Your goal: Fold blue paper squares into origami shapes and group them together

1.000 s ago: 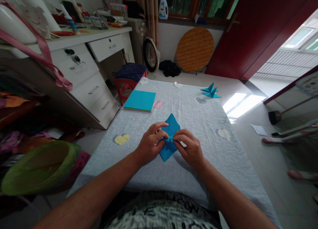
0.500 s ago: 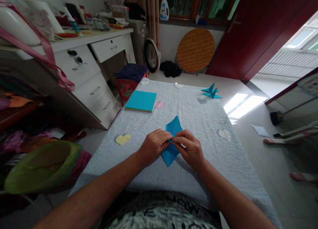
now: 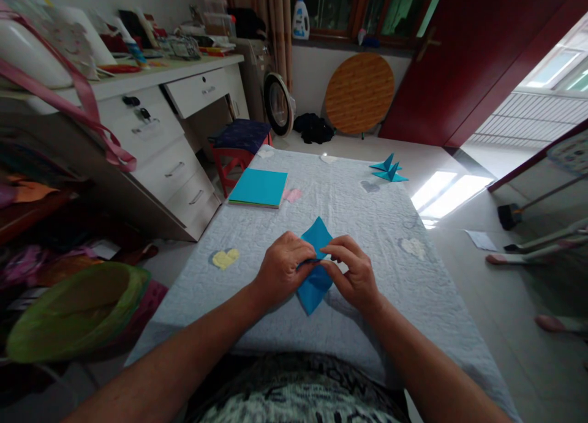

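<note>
A partly folded sheet of blue origami paper (image 3: 316,288) lies between my hands near the middle of the cloth-covered table (image 3: 358,218). Its pointed ends stick out above and below my fingers. From the left, my left hand (image 3: 285,264) pinches the paper's middle, thumb and fingers closed on a crease. My right hand (image 3: 351,267) holds the right side of the same crease, its thumb low and its fingers curled over the top. The fingers partly cover the fold in the centre.
A stack of coloured paper (image 3: 260,187), blue on top, lies at the table's far left. Folded blue paper figures (image 3: 389,171) stand at the far right. A red stool (image 3: 239,141) is behind the table, and a green-lined bin (image 3: 78,313) is on the left.
My right hand's fingers have lifted and parted slightly from its thumb at the crease. My left hand keeps its pinch. The whole view has shifted a little.
</note>
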A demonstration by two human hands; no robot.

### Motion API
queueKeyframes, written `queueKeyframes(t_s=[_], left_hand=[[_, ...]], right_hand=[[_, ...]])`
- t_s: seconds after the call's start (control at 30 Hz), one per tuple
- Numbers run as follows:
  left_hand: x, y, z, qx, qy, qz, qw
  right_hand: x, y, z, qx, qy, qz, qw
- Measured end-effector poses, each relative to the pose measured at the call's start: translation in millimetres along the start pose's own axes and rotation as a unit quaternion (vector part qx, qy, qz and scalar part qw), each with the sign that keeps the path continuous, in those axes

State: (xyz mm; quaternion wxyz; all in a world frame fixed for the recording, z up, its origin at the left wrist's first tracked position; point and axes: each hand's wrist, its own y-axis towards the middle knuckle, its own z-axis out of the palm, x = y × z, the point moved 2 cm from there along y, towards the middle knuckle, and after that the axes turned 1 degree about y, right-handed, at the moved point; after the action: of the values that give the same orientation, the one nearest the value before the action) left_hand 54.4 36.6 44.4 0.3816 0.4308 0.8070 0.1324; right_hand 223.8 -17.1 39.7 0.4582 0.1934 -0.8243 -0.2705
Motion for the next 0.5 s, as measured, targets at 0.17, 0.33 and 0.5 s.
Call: queueKeyframes(t_s=[0.17, 0.33, 0.5], left_hand=[[5.7, 22.7, -17.8, 0.069, -0.034, -0.130, 0.989], [32.4, 30.6, -4.7, 0.196, -0.136, -0.245, 0.940], [54.3, 37.1, 15.2, 0.205, -0.173, -0.278, 0.922]], right_hand=[[-4.5, -0.6, -7.0, -0.049, 0.019, 0.029, 0.998], [-6.4, -0.1, -6.0, -0.041, 0.030, 0.034, 0.998], [-6.2, -1.2, -5.3, -0.012, 0.024, 0.029, 0.999]])
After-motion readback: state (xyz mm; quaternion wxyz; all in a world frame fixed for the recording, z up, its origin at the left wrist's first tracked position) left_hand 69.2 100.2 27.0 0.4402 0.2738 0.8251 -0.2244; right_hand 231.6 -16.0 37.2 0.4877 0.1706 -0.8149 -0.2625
